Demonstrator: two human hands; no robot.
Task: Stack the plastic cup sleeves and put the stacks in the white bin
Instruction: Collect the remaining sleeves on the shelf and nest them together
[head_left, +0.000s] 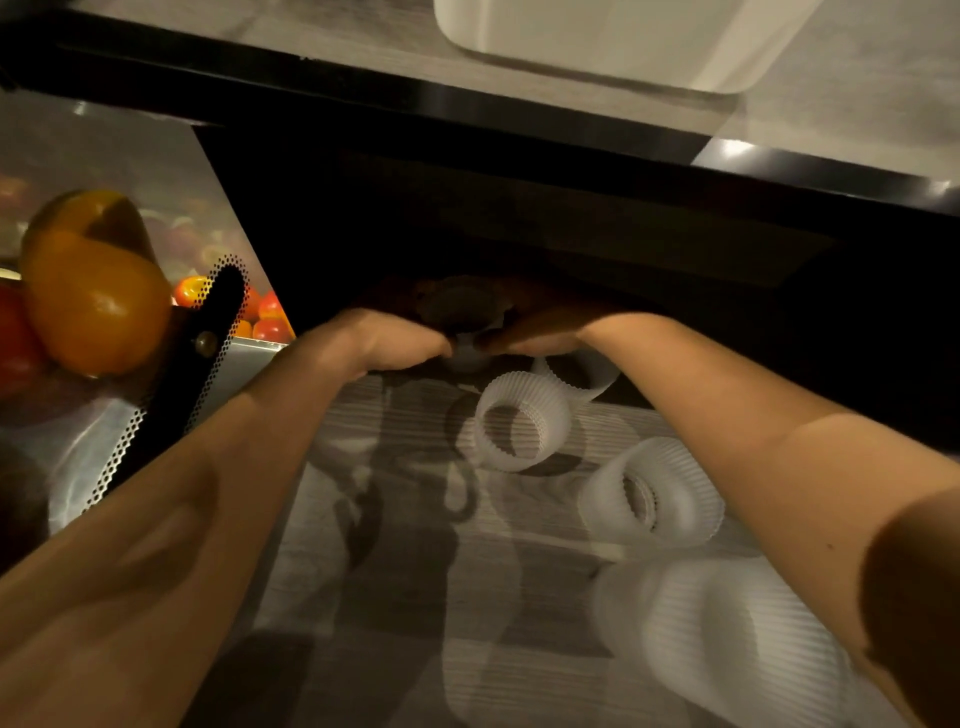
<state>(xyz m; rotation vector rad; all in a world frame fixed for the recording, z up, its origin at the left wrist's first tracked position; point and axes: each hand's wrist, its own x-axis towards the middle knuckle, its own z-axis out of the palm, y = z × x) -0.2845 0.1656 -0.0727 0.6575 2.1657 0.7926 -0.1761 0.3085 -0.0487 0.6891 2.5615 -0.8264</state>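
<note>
I'm holding left hand, right hand under the bench.
Fingers shadowed, can't tell grip; sleeves looking light, squashy: grab by rim.

I was in a kitchen or café, it seemed: orange fruit and small tomatoes lay in a steel tray beside the shelf under a grey counter.

Black overhang low ahead, cup sleeves scattered lower right, perforated bracket left
</note>
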